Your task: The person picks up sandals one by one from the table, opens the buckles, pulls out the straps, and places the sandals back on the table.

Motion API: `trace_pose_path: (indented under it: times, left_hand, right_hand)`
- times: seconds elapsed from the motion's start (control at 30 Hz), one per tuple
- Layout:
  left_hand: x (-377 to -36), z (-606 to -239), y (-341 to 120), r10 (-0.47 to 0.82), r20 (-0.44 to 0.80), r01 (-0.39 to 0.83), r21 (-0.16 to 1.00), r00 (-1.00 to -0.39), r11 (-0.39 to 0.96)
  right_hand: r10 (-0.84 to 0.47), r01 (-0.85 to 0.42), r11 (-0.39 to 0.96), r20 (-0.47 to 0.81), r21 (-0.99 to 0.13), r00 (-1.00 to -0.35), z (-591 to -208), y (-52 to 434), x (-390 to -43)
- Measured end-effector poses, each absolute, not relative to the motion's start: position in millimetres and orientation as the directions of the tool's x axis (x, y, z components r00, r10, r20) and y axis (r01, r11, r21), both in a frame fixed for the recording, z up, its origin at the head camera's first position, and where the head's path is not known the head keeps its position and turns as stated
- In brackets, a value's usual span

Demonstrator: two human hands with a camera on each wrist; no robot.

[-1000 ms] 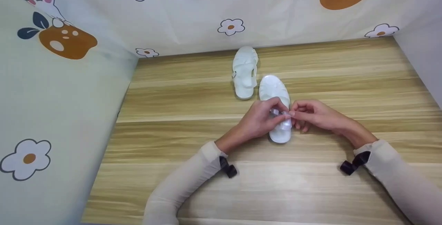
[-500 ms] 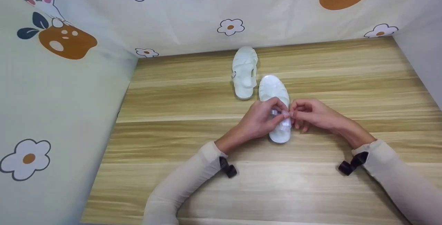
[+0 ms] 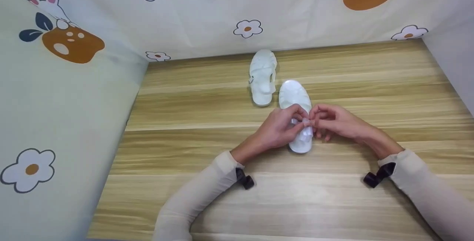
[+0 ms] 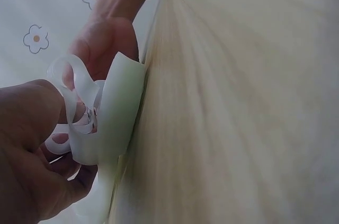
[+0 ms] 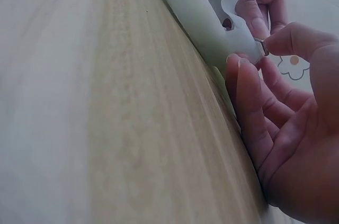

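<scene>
A white sandal [image 3: 293,94] lies on the wooden surface, toe pointing away from me. My left hand [image 3: 279,128] reaches over its heel half from the left and pinches the ankle strap [image 4: 79,78], which loops up above the sole in the left wrist view. From the right side, my right hand [image 3: 340,122] pinches the small metal buckle [image 5: 261,46] between thumb and finger. The two hands' fingertips meet over the sandal's right edge, partly hiding strap and buckle. The matching white sandal [image 3: 262,78] lies farther back and slightly left, untouched.
The wood-grain tabletop [image 3: 185,137] reaches back to a pale wall covering [image 3: 207,19] printed with flowers and fruit. A similar printed side wall [image 3: 74,100] borders the left, and a plain panel [image 3: 450,59] borders the right.
Both hands stay at the strap and buckle with only slight finger movement. The near sandal shifts very slightly; the far sandal has not moved.
</scene>
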State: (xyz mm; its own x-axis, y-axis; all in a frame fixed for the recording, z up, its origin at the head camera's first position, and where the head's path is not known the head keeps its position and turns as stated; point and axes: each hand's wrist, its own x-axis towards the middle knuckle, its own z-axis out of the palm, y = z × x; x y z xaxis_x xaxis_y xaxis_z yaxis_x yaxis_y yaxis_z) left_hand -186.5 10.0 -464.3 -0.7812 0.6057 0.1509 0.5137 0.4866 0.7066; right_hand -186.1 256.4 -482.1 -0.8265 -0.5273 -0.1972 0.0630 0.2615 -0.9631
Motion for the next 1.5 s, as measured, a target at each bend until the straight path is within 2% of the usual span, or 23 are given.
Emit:
trace_pose_path:
  times: [0.33,0.87,1.07,1.5]
  left_hand:
    - [-184.8,-462.9,10.5,0.609,0.153,0.527,0.687,-0.778,0.501]
    - [-182.5,-462.4,10.8,0.591,0.161,0.512,0.705,-0.790,0.492]
    - [-182.8,-462.1,10.6,0.588,0.173,0.523,0.692,-0.790,0.498]
    - [-187.7,-465.1,7.3,0.590,0.168,0.472,0.781,-0.789,0.409]
  right_hand:
    - [-0.553,0.035,0.196,-0.140,-0.980,-0.821,-483.3,257.6,-185.1]
    - [-0.531,0.023,0.169,-0.111,-0.985,-0.840,-487.2,260.6,-184.0]
    - [-0.522,0.019,0.118,-0.078,-0.993,-0.849,-486.9,257.9,-183.2]
    - [-0.522,0.052,0.149,-0.123,-0.987,-0.844,-488.0,256.9,-183.7]
